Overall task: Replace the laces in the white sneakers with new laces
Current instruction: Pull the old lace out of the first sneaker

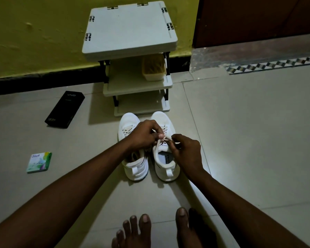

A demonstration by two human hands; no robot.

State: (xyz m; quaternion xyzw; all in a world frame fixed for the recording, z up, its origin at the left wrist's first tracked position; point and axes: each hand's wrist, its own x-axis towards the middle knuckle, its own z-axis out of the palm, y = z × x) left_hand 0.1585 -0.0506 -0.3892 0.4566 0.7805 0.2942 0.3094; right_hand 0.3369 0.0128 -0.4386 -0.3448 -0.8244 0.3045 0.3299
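Nearest the camera, two bare feet are planted on the tiled floor, and both forearms reach forward over them.

Just beyond, the hands meet over the sneaker on the right of the pair. This looks like the unlacing step, early in the job, since both shoes are laced up.

The way to do it well is to slacken the lace at the top crossing first. Then feed it back out one eyelet at a time, pinning the tongue down so the shoe doesn't lift.

Now the hands. The left hand has its fingers curled tight, thumb and fingertips pinching the lace near the top eyelets. The right hand is curled too, fingertips nipping the lace beside the tongue. The two hands are close together, nearly touching.

The other sneaker sits right alongside, untouched, partly under the left wrist. I can't spot the new laces anywhere.

Off to the left lies a small green-and-white box, and further out a long black box. Behind the toes stands a pale shelf rack with a tub on its middle shelf, against the yellow wall.
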